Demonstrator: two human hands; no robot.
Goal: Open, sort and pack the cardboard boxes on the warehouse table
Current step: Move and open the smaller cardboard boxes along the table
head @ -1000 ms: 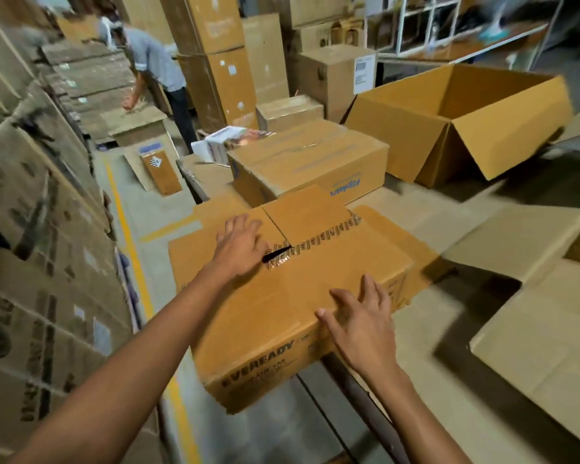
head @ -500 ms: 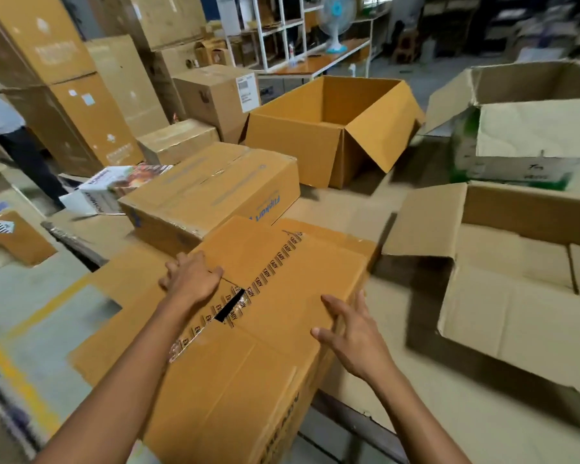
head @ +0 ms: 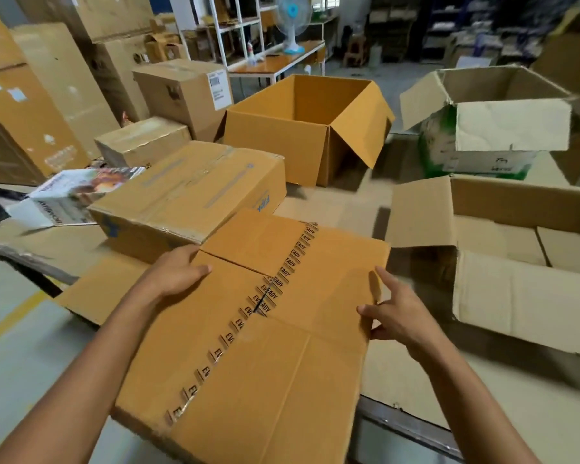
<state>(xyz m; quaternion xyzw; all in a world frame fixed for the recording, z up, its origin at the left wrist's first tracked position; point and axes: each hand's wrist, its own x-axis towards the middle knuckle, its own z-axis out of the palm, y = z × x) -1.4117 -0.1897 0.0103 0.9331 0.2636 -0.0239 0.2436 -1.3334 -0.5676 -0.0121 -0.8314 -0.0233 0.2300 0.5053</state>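
Tape (head: 265, 296) on near box (head: 315, 356) repeats "EADY"; sealed box's (head: 195, 189) side reads "Flipk".
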